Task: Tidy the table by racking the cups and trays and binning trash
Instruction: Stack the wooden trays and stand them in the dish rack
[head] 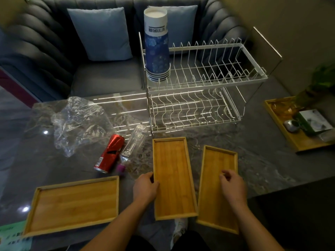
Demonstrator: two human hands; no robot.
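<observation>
Dark marble tabletop (253,160). The middle tray (172,178) lies flat, its edge at the left fingers (151,176). The right tray (213,192) is under the right fingers (225,175), and the left tray (76,203) is well left. Beyond the left fingers are a can (109,155), a packet (134,140) and wrap (78,122). The rack (206,86) stands farther back, with a far tray (304,142) right.

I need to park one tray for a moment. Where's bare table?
Widest bare patch: right of the right tray, up to the side tray holding small items. Another lies left of the red can, between the plastic wrap and the left tray. Crowded between can, clear package and middle tray.
</observation>
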